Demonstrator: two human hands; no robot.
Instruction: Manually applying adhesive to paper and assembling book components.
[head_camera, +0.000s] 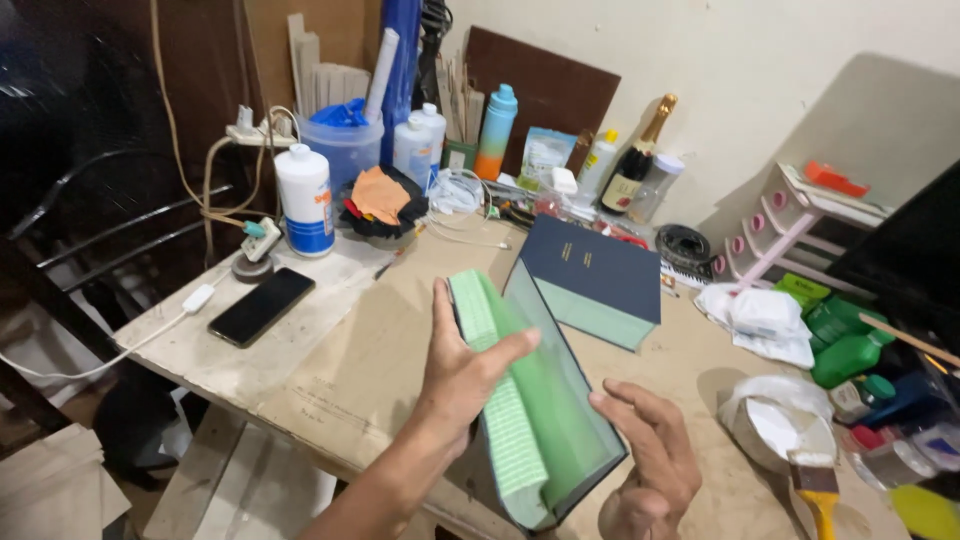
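My left hand (458, 372) grips a green-edged book block (495, 385) with a dark cover (560, 395), holding it up over the table, thumb across the green page edge. Just right of the opened cover, my right hand (650, 455) has its fingers spread, fingertips near the cover's lower edge. A second dark blue hardcover book (590, 275) with a green page edge lies on the table behind.
A black phone (260, 305) on a charging cable lies at the left on the wooden table (330, 375). Bottles, a blue container and clutter crowd the back edge. A brush (818, 490), white bowl (775, 425) and green bottles (845, 350) sit at the right.
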